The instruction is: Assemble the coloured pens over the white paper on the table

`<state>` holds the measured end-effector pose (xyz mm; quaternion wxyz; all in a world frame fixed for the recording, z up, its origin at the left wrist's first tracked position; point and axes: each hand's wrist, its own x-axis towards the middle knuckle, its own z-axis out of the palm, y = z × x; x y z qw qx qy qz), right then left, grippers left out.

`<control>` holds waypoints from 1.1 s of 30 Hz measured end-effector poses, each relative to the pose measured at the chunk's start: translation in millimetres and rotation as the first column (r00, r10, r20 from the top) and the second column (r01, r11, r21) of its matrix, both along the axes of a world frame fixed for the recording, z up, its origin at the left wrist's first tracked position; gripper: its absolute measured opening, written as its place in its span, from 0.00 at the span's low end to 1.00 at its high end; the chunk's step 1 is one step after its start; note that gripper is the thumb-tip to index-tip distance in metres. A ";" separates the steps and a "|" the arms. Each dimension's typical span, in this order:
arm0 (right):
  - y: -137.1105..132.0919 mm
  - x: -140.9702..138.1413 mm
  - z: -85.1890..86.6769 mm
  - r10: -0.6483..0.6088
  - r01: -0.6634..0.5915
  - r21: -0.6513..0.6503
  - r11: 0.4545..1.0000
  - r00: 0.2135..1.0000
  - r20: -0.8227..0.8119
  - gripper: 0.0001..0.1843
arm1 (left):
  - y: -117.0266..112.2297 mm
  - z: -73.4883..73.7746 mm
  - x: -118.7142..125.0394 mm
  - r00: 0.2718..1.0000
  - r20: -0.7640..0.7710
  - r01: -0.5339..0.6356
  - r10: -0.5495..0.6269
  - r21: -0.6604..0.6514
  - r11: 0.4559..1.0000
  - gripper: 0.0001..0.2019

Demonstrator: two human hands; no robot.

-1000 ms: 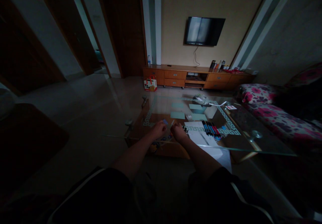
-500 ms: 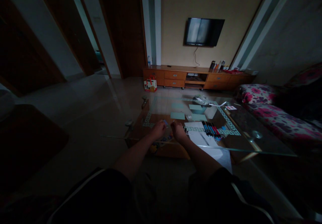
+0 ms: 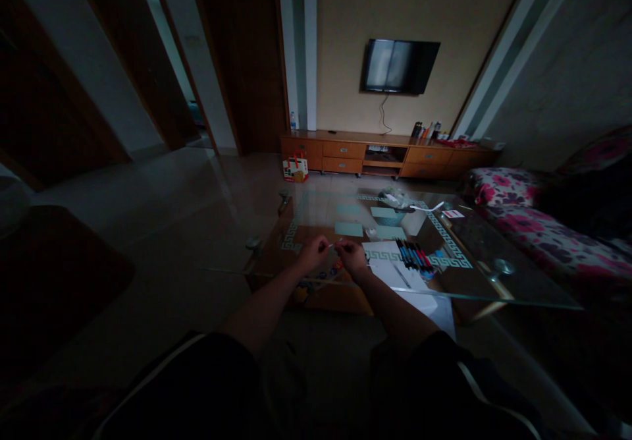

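Observation:
Over the near left part of the glass coffee table (image 3: 518, 293), my left hand (image 3: 315, 254) is closed in a pinch. Just to its right is my right hand (image 3: 352, 258), its fingers also pinched together. A small, thin whitish piece (image 3: 331, 246) shows in the narrow gap between the fingertips; it is too small and dark to name. Right of my right hand, several pens (image 3: 413, 255) with black, blue and red parts lie side by side in a row. They rest partly on white paper (image 3: 382, 265), where a single pen (image 3: 401, 275) lies apart from the row.
A clear plastic bag (image 3: 394, 196) and a red-and-white card (image 3: 453, 214) lie on the table's far side. Beyond stands a wooden TV cabinet (image 3: 343, 150) with a gift box (image 3: 295, 168) before it. A floral sofa (image 3: 533, 219) is at the right.
My fingertips have come closer together, and the right hand has turned slightly. The bluish bit seen above my left fingers no longer shows; a thin whitish piece shows between the hands.

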<state>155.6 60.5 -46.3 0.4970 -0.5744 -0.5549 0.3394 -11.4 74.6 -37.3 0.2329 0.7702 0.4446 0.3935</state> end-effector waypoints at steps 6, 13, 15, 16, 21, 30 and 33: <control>3.9 -0.3 -7.9 -0.017 0.015 -0.021 1.000 0.995 -0.097 0.12 | -0.4 1.1 0.8 0.994 0.104 0.038 -0.037 -0.006 0.999 0.11; 10.5 -1.3 -16.7 -0.024 0.015 -0.050 0.999 0.982 -0.186 0.13 | -0.8 0.9 1.3 0.992 0.122 0.041 -0.036 -0.042 0.998 0.12; 11.1 -1.6 -17.5 -0.030 0.020 -0.054 0.998 0.980 -0.196 0.14 | 0.5 -0.7 1.6 0.992 0.124 0.043 -0.036 -0.048 0.998 0.12; 11.3 -1.6 -17.7 -0.033 0.022 -0.054 0.998 0.979 -0.202 0.15 | 0.9 -1.2 1.8 0.991 0.127 0.042 -0.035 -0.051 0.998 0.12; 10.8 -1.2 -17.4 -0.029 0.016 -0.058 0.998 0.972 -0.232 0.16 | -0.5 1.0 2.3 0.991 0.129 0.039 -0.032 -0.048 0.998 0.11; 9.5 -1.4 -14.9 0.018 -0.030 -0.047 0.998 0.967 -0.254 0.16 | 1.0 -0.6 0.4 0.992 0.122 0.024 -0.019 -0.038 0.999 0.10; 8.9 -1.8 -14.4 0.033 -0.043 -0.035 0.998 0.967 -0.254 0.16 | 0.5 0.2 1.0 0.991 0.133 0.040 -0.036 -0.029 0.999 0.09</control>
